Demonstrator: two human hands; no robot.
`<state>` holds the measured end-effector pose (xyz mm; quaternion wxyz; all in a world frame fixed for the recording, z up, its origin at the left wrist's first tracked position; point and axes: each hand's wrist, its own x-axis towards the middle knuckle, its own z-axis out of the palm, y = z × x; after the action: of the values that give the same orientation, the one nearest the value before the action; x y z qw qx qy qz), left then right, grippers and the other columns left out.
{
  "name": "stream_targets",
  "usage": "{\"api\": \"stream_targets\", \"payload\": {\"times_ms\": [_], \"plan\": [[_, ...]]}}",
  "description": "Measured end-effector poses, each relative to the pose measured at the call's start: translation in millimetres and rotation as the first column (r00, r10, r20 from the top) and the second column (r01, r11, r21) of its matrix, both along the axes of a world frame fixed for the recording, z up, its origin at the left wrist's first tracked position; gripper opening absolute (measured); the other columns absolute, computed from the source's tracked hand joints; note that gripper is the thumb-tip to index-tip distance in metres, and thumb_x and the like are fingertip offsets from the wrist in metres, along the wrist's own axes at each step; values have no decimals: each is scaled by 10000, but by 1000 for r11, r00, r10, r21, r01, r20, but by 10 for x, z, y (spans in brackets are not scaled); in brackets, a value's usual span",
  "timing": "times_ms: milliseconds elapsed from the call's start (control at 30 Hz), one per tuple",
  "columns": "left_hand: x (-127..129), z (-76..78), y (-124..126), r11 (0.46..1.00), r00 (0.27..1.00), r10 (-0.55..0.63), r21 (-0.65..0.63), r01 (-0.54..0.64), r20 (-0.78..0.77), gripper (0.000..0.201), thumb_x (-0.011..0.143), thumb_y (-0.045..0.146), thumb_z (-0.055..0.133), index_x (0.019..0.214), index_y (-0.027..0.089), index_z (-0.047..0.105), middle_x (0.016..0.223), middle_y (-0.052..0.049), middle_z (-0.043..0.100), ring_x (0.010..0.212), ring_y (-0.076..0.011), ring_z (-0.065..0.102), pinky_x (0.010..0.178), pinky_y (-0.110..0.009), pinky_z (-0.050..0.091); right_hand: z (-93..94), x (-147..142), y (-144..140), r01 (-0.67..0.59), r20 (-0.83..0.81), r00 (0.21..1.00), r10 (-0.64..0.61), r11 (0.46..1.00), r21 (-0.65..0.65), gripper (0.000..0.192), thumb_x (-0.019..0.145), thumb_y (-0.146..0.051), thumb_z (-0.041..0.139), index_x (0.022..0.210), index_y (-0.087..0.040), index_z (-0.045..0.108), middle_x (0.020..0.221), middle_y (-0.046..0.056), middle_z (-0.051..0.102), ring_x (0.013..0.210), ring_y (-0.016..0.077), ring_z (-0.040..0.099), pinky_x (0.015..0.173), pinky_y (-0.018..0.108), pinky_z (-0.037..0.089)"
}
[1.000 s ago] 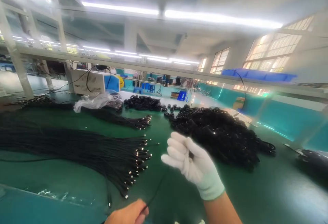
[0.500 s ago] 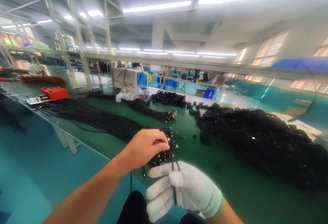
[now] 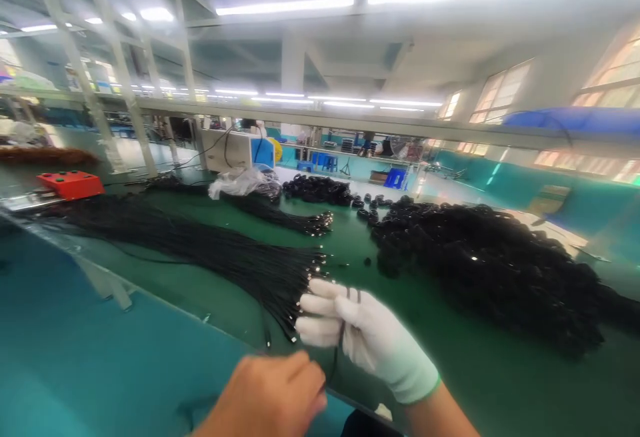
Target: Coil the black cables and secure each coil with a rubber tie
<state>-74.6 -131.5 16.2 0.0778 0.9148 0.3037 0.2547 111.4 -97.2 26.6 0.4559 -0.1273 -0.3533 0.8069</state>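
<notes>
My right hand [image 3: 367, 337], in a white knit glove with a green cuff, is closed on a black cable [image 3: 335, 360]. Part of that cable is looped over the index finger, under the thumb. Lower down, my bare left hand [image 3: 280, 387] has its fingers curled where the cable runs down from the glove; its fingertips are partly hidden and a little blurred. Behind the glove, a long bundle of black cables [image 3: 200, 244] lies along the green table [image 3: 240, 330], its small shiny connector ends fanned out close to the gloved fingertips.
A big heap of coiled black cables [image 3: 480, 270] covers the right side. Smaller coils [image 3: 320, 188] lie further back. At left is a red box with buttons [image 3: 73, 184]. Clear plastic [image 3: 243, 182] rests on a second cable bundle [image 3: 280, 214]. A shelf beam [image 3: 320, 114] crosses above.
My left hand has dropped from above the glove to below it, toward me. The gloved fingers have drawn closer together, and the cable now hangs down toward my left hand. The view has shifted right.
</notes>
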Motion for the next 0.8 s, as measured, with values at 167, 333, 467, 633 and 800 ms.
{"api": "stream_targets", "payload": {"times_ms": [167,333,467,633,800], "plan": [[-99,836,509,965,997,-26,-258,42,66,94,783,268,624,733,196,658,730,23,619,667,-103,546,605,-182,381,-64,-233,-197,-338,84,938,336,941,11,443,750,-352,670,1094,-101,549,934,129,633,809,239,645,826,487,432],[-34,205,709,607,904,138,-756,245,404,258,793,362,564,676,140,626,622,12,549,568,-97,485,524,-197,374,63,-328,-230,-249,-28,968,249,968,-8,363,696,-372,722,916,-162,525,771,1,554,679,159,602,788,461,453],[1,-541,446,502,868,332,-848,168,369,420,870,513,375,725,175,579,500,48,396,414,-82,324,415,-210,286,171,-159,-128,-32,-51,998,34,999,32,295,739,-335,697,886,-175,498,719,-30,485,616,107,513,762,415,457],[21,-555,21,903,956,257,-387,-185,143,357,921,347,304,800,195,603,682,-20,585,572,-128,528,521,-220,354,127,-9,2,194,54,980,-194,981,10,252,765,-311,679,917,-171,536,747,0,542,639,124,518,729,365,449],[31,87,139,983,981,184,-20,-183,56,279,892,235,408,715,196,621,641,-3,573,539,-108,510,514,-211,338,-72,-64,-84,52,175,984,-45,998,-37,289,795,-264,652,1033,-127,564,879,74,618,752,148,589,771,344,437]]}}
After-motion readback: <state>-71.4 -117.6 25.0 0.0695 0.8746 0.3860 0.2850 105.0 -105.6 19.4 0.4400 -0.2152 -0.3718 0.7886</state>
